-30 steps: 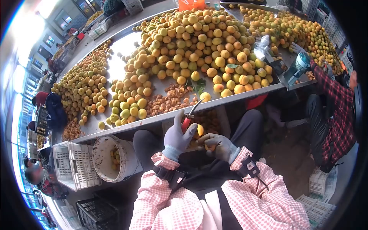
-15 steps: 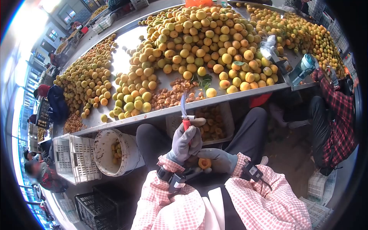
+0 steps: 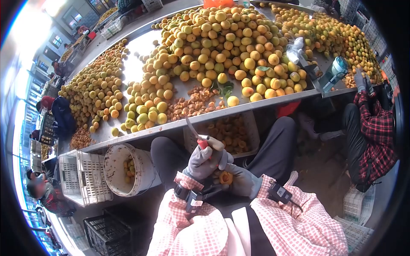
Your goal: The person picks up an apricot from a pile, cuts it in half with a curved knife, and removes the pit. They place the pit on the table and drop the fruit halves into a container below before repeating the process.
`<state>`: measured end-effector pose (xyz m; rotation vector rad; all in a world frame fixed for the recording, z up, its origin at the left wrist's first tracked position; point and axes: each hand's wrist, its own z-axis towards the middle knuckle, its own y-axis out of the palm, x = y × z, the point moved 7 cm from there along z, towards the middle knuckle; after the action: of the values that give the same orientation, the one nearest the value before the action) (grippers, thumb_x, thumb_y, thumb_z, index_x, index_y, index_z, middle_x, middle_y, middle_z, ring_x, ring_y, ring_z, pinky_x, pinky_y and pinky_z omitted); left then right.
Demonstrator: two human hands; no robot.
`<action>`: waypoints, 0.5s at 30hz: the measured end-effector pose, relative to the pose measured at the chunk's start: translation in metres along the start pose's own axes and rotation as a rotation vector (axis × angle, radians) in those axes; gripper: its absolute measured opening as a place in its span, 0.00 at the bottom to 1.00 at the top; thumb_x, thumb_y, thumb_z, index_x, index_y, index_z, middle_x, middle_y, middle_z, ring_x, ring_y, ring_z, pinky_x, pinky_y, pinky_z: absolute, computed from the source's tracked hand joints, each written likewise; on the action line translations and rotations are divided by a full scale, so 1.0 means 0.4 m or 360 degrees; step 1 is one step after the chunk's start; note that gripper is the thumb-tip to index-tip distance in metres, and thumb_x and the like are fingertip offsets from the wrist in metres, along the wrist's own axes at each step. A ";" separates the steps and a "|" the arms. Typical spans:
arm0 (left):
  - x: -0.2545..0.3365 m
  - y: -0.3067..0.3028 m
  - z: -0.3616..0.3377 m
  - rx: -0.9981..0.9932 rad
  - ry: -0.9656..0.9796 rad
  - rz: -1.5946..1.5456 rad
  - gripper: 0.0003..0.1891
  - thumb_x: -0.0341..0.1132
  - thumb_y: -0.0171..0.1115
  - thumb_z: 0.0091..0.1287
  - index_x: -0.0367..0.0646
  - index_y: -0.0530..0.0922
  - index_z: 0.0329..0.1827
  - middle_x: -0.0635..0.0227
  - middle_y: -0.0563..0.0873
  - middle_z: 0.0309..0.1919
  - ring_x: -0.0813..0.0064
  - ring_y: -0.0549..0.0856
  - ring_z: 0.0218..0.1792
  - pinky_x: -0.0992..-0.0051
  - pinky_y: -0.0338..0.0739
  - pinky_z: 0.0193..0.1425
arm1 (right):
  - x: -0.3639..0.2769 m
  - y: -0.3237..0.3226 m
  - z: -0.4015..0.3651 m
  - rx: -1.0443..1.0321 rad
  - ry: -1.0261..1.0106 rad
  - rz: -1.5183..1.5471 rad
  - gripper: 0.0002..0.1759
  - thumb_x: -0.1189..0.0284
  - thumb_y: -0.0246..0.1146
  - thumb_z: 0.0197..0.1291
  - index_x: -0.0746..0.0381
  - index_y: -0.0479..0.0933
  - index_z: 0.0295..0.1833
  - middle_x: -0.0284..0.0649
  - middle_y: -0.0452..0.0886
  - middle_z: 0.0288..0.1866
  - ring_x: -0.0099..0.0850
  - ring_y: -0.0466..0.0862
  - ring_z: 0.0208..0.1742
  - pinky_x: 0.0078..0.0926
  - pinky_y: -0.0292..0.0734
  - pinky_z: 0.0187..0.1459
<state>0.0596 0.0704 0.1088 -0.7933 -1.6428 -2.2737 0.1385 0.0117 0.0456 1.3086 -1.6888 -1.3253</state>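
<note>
In my gloved left hand [image 3: 200,163] is a small knife [image 3: 203,144] with a red handle, its curved blade pointing up and leftward, near the metal table's edge. Gloved in grey as well, my right hand [image 3: 243,180] is closed around an apricot half [image 3: 225,177], whose hollow cut side faces up. The two hands are close together above my lap, and their fingers partly hide one another. Beyond the knife, a patch of apricot pits [image 3: 192,104] lies on the table [image 3: 175,123], in front of a large heap of whole apricots [image 3: 226,47].
Under the table edge, a crate [image 3: 253,136] contains apricot halves. A white bucket [image 3: 143,170] with some fruit stands left of my knees, beside white plastic crates [image 3: 83,177]. To the right are a blue-lidded bottle [image 3: 335,72] and a co-worker in a checked red shirt [image 3: 376,128].
My left hand has come down slightly, and the knife now leans further left. My right hand has shifted a little, still with the apricot half. The co-worker's hands now reach to the fruit pile.
</note>
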 end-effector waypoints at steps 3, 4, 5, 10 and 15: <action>-0.005 0.022 0.016 0.0062 0.0094 0.0123 0.20 0.46 0.57 0.71 0.42 0.75 0.59 0.70 0.76 0.24 0.69 0.78 0.31 0.61 0.73 0.49 | -0.036 0.031 -0.022 0.0218 -0.0183 -0.0211 0.17 0.60 0.62 0.67 0.59 0.74 0.53 0.34 0.79 0.43 0.23 0.79 0.41 0.22 0.75 0.41; -0.002 0.012 0.016 0.0478 0.0135 0.0085 0.22 0.47 0.56 0.72 0.43 0.74 0.61 0.71 0.74 0.22 0.73 0.76 0.27 0.65 0.72 0.41 | -0.063 0.026 -0.032 0.0416 -0.0358 -0.0391 0.15 0.64 0.63 0.66 0.60 0.73 0.53 0.33 0.79 0.42 0.21 0.80 0.39 0.19 0.75 0.39; 0.001 -0.012 0.002 0.0894 0.0175 0.0047 0.23 0.48 0.54 0.72 0.44 0.73 0.63 0.73 0.73 0.20 0.78 0.74 0.22 0.69 0.70 0.33 | -0.069 0.020 -0.034 0.0416 -0.0358 -0.0391 0.15 0.64 0.63 0.66 0.60 0.73 0.53 0.33 0.79 0.42 0.21 0.80 0.39 0.19 0.75 0.39; 0.049 -0.060 -0.022 0.0937 0.0185 0.0123 0.23 0.47 0.48 0.76 0.40 0.70 0.65 0.79 0.67 0.18 0.89 0.59 0.11 0.86 0.53 0.13 | -0.088 0.005 -0.069 0.0476 -0.0396 -0.1035 0.18 0.71 0.67 0.62 0.62 0.71 0.54 0.40 0.83 0.44 0.24 0.82 0.38 0.19 0.77 0.40; 0.048 -0.015 -0.013 0.0583 0.0239 0.0142 0.20 0.46 0.47 0.77 0.40 0.73 0.61 0.76 0.68 0.17 0.88 0.59 0.09 0.85 0.54 0.13 | -0.085 0.026 -0.074 0.0355 -0.0209 -0.0927 0.21 0.70 0.66 0.63 0.61 0.68 0.58 0.37 0.81 0.44 0.21 0.82 0.37 0.14 0.76 0.36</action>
<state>0.0394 0.0700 0.1132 -0.5797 -1.8349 -1.8438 0.1722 0.0338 0.0678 1.9882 -1.6402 -1.5996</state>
